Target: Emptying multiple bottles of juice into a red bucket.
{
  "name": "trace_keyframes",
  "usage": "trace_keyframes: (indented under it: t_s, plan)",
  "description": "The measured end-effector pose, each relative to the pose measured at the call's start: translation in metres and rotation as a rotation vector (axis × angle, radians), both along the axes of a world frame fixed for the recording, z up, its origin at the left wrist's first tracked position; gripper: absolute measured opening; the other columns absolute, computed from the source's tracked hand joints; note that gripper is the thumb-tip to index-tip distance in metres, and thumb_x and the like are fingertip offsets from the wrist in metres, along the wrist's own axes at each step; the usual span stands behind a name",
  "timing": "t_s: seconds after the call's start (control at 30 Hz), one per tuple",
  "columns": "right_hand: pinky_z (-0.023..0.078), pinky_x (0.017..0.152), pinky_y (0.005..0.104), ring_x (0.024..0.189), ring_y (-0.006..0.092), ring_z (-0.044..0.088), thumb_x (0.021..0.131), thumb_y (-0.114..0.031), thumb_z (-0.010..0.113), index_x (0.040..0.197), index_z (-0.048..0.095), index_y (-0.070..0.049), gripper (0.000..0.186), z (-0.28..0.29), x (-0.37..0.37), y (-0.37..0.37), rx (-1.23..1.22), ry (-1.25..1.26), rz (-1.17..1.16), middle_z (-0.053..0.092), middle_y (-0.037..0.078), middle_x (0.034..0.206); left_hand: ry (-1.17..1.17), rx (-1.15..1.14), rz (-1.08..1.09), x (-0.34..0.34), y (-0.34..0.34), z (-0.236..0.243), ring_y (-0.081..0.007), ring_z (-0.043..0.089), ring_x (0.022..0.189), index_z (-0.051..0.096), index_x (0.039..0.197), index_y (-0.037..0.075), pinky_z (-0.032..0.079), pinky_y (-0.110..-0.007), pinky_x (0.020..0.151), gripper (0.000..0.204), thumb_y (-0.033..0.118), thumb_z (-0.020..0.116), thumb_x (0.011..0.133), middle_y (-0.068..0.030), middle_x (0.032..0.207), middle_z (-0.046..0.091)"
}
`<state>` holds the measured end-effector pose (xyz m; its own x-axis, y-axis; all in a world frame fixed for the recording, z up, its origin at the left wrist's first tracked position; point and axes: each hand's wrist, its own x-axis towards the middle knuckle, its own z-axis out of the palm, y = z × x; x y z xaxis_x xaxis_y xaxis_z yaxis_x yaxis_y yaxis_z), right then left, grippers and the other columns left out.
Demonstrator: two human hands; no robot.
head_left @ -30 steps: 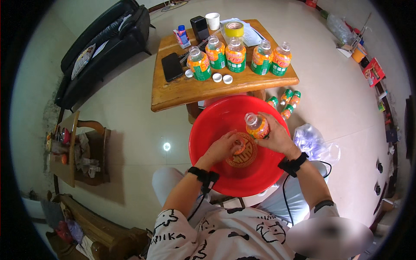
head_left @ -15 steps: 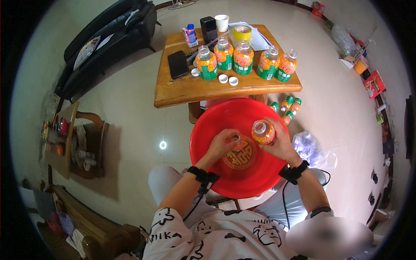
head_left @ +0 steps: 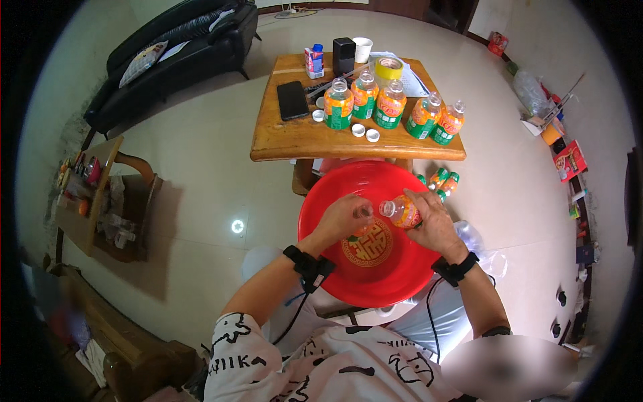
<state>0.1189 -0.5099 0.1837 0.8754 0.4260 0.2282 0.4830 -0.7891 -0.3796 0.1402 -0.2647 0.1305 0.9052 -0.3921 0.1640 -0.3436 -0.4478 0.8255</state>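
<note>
While the right hand grips a tilted orange bottle above the red basin, the left hand clasps what seems a clear bottle; poor alignment could spill any contents.

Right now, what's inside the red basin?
Red basin: gold emblem visible on its bottom. Whatever lies behind the left hand, right hand and tilted bottle can't be seen.

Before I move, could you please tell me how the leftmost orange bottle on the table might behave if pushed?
The leftmost orange bottle stands taller than wide, so a hard push could tip it. Its round body would probably roll once down. Its neck looks uncapped, so any contents might spill.
</note>
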Motion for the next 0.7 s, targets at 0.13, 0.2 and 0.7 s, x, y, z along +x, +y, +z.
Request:
trace_keyframes:
  t_s: [0.13, 0.2, 0.7]
  plan:
    - [0.042, 0.096, 0.0442, 0.109, 0.0337, 0.05, 0.056, -0.006, 0.072, 0.132, 0.048, -0.012, 0.08, 0.021, 0.003, 0.007, -0.141, -0.076, 0.004, 0.054, 0.013, 0.112, 0.012, -0.047, 0.051, 0.003, -0.008, -0.01, -0.0285, 0.062, 0.086, 0.064, 0.092, 0.008, 0.049, -0.039, 0.075, 0.023, 0.021, 0.071, 0.073, -0.0122, 0.089, 0.062]
    - [0.043, 0.094, 0.0447, 0.109, 0.0329, 0.05, 0.055, -0.005, 0.07, 0.131, 0.049, -0.012, 0.079, 0.029, 0.007, 0.007, -0.171, -0.151, 0.019, 0.054, 0.012, 0.112, -0.006, -0.081, 0.048, 0.005, -0.015, -0.009, -0.0291, 0.062, 0.086, 0.065, 0.092, 0.009, 0.049, -0.039, 0.075, 0.024, 0.021, 0.071, 0.073, -0.0124, 0.09, 0.062]
    - [0.045, 0.094, 0.0404, 0.11, 0.0322, 0.056, 0.063, -0.011, 0.079, 0.128, 0.039, -0.006, 0.077, -0.003, 0.005, 0.011, 0.318, 0.294, -0.158, 0.054, 0.018, 0.118, 0.093, -0.242, 0.017, 0.021, 0.002, -0.009, -0.0159, 0.061, 0.085, 0.065, 0.1, 0.005, 0.048, -0.031, 0.078, 0.029, 0.021, 0.073, 0.077, -0.0052, 0.089, 0.064]
